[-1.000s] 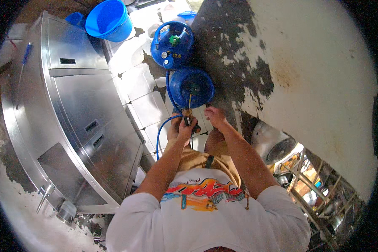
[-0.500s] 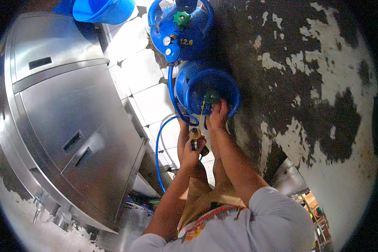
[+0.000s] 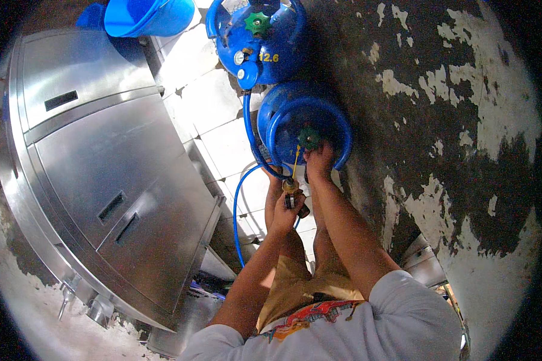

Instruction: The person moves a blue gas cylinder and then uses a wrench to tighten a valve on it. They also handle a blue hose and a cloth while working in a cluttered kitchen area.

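Observation:
My left hand [image 3: 288, 207] is closed round a dark and amber pistol-shaped tool [image 3: 291, 186]. A thin yellow rod [image 3: 297, 155] runs from the tool's tip toward the valve of the near blue gas cylinder [image 3: 271, 111]. My right hand [image 3: 320, 157] is at that valve, just below its green handwheel [image 3: 309, 138]. Its fingers are curled in, and what they grip is hidden. Beyond stands a second blue gas cylinder [image 3: 286, 67] with a green handwheel [image 3: 257, 24] and a blue regulator [image 3: 247, 75] with round gauges. A blue hose [image 3: 247, 120] comes down from the regulator and loops beside the tool.
Stainless steel cabinets [image 3: 120, 168] line the left side. A blue bucket [image 3: 156, 18] stands at the far left on the white tile floor [image 3: 223, 141]. A dark wall with peeling paint [image 3: 427, 120] rises close on the right. My bare legs flank the tool.
The whole view has shifted slightly. Both hands keep their places, the left on the tool and the right at the near cylinder's valve, whose green handwheel now shows more fully.

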Action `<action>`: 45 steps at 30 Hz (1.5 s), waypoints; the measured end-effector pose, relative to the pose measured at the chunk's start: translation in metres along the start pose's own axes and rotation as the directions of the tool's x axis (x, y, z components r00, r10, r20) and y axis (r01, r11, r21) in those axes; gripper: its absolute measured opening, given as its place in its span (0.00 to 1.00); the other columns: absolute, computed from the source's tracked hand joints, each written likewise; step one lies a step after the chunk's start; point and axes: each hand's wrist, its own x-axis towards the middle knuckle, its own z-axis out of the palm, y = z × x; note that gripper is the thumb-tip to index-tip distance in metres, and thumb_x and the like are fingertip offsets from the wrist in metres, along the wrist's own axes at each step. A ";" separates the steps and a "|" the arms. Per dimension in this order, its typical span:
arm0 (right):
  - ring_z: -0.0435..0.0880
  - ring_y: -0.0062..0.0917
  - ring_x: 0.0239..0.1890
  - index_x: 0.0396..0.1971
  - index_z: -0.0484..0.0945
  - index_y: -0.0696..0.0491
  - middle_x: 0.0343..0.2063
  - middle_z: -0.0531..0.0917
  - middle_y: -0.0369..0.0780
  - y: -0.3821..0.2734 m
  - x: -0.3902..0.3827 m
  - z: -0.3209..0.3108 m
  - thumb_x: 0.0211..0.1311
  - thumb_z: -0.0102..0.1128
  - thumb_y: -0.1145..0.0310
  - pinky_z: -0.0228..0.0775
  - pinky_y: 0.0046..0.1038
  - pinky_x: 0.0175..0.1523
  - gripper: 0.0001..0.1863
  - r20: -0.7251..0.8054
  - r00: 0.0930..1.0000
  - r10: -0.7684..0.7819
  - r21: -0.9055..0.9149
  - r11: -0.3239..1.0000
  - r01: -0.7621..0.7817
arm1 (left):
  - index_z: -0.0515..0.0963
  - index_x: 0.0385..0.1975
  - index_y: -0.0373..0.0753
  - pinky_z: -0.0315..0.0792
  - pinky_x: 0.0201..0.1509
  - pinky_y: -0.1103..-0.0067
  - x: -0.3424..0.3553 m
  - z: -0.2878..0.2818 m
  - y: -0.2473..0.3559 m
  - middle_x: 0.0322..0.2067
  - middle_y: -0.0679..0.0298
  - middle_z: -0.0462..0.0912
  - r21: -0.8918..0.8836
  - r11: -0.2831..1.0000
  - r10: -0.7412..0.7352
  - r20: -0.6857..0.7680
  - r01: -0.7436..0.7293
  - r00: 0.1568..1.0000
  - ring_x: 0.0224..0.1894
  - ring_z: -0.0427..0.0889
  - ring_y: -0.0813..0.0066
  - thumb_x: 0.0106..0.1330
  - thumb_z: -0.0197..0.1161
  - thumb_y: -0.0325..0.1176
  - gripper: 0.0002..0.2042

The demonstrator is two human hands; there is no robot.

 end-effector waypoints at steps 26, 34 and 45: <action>0.75 0.31 0.36 0.43 0.73 0.49 0.36 0.77 0.38 -0.014 0.004 -0.006 0.61 0.53 0.59 0.69 0.33 0.40 0.14 0.263 0.884 0.387 0.400 0.790 -0.464 | 0.69 0.56 0.41 0.75 0.35 0.77 -0.015 -0.008 0.050 0.39 0.63 0.79 0.095 0.989 -0.106 -0.084 0.114 0.991 0.37 0.78 0.75 0.62 0.59 0.23 0.21; 0.77 0.29 0.41 0.44 0.74 0.48 0.40 0.78 0.37 -0.012 -0.004 -0.014 0.62 0.51 0.55 0.69 0.34 0.45 0.16 0.409 0.855 0.319 0.264 0.855 -0.446 | 0.74 0.49 0.39 0.71 0.45 0.78 0.003 -0.035 -0.067 0.38 0.64 0.81 0.108 0.988 0.119 -0.037 -0.115 0.992 0.39 0.77 0.77 0.63 0.62 0.42 0.18; 0.75 0.38 0.51 0.52 0.67 0.53 0.51 0.76 0.44 -0.006 -0.023 -0.005 0.64 0.49 0.65 0.69 0.37 0.55 0.18 0.631 0.771 0.079 0.514 0.703 -0.493 | 0.66 0.53 0.37 0.74 0.32 0.75 -0.006 -0.033 0.009 0.36 0.60 0.76 0.067 0.998 -0.007 -0.129 0.016 0.992 0.31 0.77 0.70 0.60 0.59 0.28 0.21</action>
